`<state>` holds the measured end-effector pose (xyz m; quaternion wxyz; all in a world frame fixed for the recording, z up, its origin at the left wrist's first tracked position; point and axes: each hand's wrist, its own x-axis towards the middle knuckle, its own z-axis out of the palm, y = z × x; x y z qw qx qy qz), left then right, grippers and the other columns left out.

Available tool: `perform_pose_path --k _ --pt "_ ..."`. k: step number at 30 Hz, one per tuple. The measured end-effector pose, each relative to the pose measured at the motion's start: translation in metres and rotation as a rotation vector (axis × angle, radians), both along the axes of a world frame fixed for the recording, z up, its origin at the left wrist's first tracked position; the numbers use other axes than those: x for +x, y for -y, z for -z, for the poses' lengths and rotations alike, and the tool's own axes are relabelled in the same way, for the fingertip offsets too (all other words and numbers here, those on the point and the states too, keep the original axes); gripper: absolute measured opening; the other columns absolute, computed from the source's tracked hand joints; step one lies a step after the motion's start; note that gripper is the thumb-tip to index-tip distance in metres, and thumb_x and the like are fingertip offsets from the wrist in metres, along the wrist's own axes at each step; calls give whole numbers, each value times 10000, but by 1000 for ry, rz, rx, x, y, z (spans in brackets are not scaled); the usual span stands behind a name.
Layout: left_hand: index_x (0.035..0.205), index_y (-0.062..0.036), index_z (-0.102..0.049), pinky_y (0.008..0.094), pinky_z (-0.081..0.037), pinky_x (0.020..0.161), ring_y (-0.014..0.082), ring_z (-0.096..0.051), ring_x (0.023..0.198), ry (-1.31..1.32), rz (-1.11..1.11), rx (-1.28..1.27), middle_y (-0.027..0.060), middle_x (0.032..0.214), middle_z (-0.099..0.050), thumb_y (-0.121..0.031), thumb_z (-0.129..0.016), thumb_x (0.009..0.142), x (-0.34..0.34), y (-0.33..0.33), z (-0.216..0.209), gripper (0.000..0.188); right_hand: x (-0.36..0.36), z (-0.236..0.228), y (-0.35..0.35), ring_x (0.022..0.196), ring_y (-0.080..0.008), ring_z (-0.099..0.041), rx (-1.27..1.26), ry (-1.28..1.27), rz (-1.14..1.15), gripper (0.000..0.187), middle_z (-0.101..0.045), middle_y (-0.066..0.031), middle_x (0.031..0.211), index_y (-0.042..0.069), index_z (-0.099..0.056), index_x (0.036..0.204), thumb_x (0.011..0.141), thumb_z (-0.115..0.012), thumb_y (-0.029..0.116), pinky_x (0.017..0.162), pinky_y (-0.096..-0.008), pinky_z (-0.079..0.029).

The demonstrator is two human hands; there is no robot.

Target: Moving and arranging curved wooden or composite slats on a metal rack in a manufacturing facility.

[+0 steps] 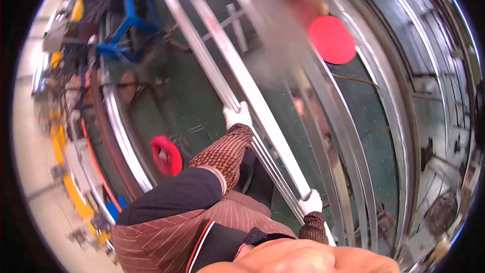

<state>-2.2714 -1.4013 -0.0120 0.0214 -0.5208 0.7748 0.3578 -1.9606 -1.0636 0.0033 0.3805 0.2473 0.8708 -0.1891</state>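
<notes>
Two long silver metal bars run side by side from the upper left down toward the lower right. My left hand (237, 115), in a white glove and a brown patterned sleeve, is closed round the ribbed left bar (204, 59). Its fingertips come close to the smoother, brighter bar (268, 121) beside it. Lower down and nearer to me, my right hand (310, 202), also white-gloved, is closed on the brighter bar. Part of that grip is hidden by the hand itself.
More metal bars (353, 146) stretch along my right, below a red disc (332, 39). A red ring-shaped thing (166, 155) is at the left above the green floor (166, 106). Farther off stands a blue frame (126, 28). A blurred shape covers part of the upper middle.
</notes>
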Motion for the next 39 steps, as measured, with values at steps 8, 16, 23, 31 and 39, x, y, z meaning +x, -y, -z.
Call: perform_pose_path --k 8,16,23,31,39 --pt "1648 18 -417 545 -559 1143 471 -678 1351 41 -76 53 326 1508 -651 -445 -798 1007 14 -4 5 877 -30 8 -62 1163 -381 -779 162 -78 73 441 -814 -178 1234 135 -803 1201 795 -850 300 1052 -484 -614" --pt "1656 25 -386 522 -535 1178 466 -640 1376 12 -101 113 327 1578 -584 -486 -801 996 11 0 3 933 -46 -5 -29 1285 -406 -726 -193 137 45 751 -785 -244 1315 34 -783 1348 1004 -650 688 1145 -481 -535" --pt "1605 11 -445 512 -562 1129 432 -697 1306 -68 -152 117 296 1498 -641 -445 -805 990 14 1 5 846 -19 32 -10 1352 -411 -686 -396 136 144 796 -738 -280 1398 -12 -733 1385 1024 -627 690 1172 -482 -501" --pt "1636 -38 -471 522 -527 1170 433 -669 1376 -8 -67 9 266 1510 -667 -509 -835 948 14 13 10 909 17 31 -60 1177 -344 -772 -313 219 176 753 -816 -250 1196 -47 -780 1288 1017 -725 654 1054 -436 -565" --pt "1635 -21 -431 518 -509 1191 463 -638 1406 -27 -75 77 300 1572 -607 -546 -805 955 17 16 7 937 -93 44 45 916 -399 -727 -472 34 37 724 -768 -266 983 -32 -770 1064 1022 -690 686 877 -482 -556"
